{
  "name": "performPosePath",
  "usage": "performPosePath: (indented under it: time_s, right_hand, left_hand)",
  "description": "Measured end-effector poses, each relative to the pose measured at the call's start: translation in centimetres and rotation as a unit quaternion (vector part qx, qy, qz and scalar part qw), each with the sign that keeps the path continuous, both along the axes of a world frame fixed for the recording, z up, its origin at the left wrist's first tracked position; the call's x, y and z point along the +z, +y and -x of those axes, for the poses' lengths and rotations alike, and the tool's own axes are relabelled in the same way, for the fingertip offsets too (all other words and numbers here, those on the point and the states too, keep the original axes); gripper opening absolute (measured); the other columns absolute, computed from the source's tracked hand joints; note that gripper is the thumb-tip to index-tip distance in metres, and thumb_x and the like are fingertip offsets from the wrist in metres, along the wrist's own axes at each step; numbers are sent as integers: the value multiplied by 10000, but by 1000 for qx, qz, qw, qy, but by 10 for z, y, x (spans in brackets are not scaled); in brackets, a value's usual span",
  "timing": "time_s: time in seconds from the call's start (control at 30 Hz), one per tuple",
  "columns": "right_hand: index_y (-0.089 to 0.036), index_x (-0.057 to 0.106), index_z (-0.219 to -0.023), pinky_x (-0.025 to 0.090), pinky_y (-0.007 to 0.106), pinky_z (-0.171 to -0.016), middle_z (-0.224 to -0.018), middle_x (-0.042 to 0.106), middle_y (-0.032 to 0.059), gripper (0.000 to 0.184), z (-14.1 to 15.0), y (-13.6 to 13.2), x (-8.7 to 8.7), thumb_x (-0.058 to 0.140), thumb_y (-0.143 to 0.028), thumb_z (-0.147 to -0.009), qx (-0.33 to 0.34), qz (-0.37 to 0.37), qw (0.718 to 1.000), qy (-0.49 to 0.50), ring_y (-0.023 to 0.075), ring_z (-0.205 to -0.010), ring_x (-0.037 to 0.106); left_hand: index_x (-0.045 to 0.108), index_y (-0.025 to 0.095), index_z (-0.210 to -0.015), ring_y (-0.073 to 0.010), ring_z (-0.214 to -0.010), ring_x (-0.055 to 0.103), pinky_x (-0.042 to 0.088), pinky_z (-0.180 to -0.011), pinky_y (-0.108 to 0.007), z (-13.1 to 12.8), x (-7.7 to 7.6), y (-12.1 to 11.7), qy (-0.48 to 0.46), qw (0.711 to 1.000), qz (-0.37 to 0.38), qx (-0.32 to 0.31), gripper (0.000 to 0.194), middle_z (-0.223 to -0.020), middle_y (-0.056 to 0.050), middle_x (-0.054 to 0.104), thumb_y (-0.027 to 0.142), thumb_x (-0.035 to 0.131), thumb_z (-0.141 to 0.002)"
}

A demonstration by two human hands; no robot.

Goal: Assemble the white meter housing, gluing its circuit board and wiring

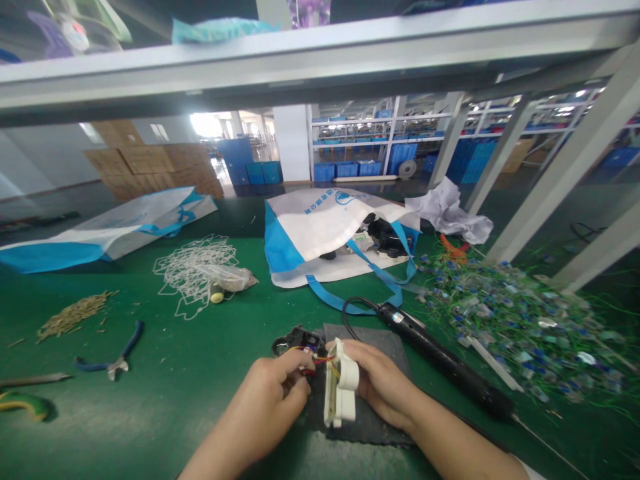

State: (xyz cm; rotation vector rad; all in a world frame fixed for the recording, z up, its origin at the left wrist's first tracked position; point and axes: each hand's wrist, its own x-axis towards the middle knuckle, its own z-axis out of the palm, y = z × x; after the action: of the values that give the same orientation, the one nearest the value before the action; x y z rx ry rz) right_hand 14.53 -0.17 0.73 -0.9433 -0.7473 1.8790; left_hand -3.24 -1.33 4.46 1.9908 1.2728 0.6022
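My right hand point(383, 383) grips a cream plastic housing part point(345, 390), tipped up on its edge. Beside it my left hand point(270, 403) pinches at red and yellow wires point(325, 359) that run between the cream part and a black plastic housing point(300, 340). What exactly lies between the left fingertips is hidden. Both parts are over a dark grey mat point(390, 340) on the green table. Close by on the right lies a black electric screwdriver point(445, 360) with a long thin bit.
A white and blue bag point(310, 230) holding black parts lies behind the mat. A heap of small blue and clear pieces with green wires point(525, 327) spreads on the right. To the left are cutting pliers point(117, 363), screws point(75, 315) and tangled white cord point(195, 263). A shelf point(300, 63) crosses overhead.
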Motion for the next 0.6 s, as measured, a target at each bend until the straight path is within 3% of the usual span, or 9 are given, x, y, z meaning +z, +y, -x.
performPosePath:
  time_s: [0.07,0.17,0.37,0.5,0.6]
  right_hand:
    - [-154,618,-815,432,304,-631,-652,581,17,220,0,0,-1,591,-321,-676,-5,5,1000,3,144,-626,526]
    - [-151,621,-818,429,288,-617,-657,591,19,221,0,1,-1,592,-317,-675,-9,8,1000,4,138,-618,527]
    - [-138,631,-836,427,286,-628,-711,632,41,237,-1,0,0,595,-310,-677,-14,12,1000,13,140,-625,549]
    - [-136,633,-850,429,309,-651,-706,645,44,251,-3,2,-3,572,-323,-693,-18,23,999,34,164,-648,573]
    - [-130,639,-838,426,300,-668,-723,656,51,253,-4,2,-3,571,-326,-694,-18,32,998,50,168,-671,583]
  left_hand:
    - [552,169,-734,-103,-559,483,347,-543,-181,-3,-1,0,-31,999,35,16,85,-580,34,523,183,470,-722]
    - [540,149,-632,-106,-526,461,325,-500,-185,-7,-4,1,-44,995,55,66,161,-539,28,502,272,489,-720]
    - [538,160,-575,-120,-557,500,347,-536,-200,-9,-5,-1,17,995,12,92,157,-565,21,545,220,492,-713]
    - [569,181,-630,-138,-618,530,386,-589,-221,-5,-10,-2,69,991,-83,74,148,-642,1,580,141,458,-719]
    - [574,195,-868,-152,-726,547,421,-658,-241,-1,-18,0,71,977,-193,52,214,-805,-33,602,128,398,-768]
